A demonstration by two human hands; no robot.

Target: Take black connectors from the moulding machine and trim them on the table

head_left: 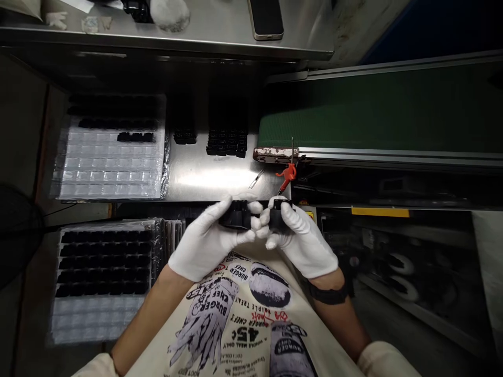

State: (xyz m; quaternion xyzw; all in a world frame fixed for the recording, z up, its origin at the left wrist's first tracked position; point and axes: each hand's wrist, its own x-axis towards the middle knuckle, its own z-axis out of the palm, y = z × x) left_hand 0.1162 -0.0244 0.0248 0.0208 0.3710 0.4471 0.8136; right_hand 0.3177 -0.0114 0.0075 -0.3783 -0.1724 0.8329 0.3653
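Both of my hands wear white gloves and meet in front of my chest at the steel table's front edge. My left hand [212,235] is closed around a black plastic part [238,214]. A second black part [280,215] is gripped in my right hand [304,238], between thumb and fingers. The fingertips of the two hands nearly touch. Just beyond my right hand hangs a red air gun [288,174], nozzle pointing away. A small metal tool [256,179] lies on the steel table [204,180] past my left hand.
Black parts [227,142] stand in rows on the table. At left are two clear trays, an upper one [112,162] and a lower one [98,314], both partly filled. A green conveyor belt [377,110] runs to the right. A phone [266,18] lies on the upper shelf [220,44].
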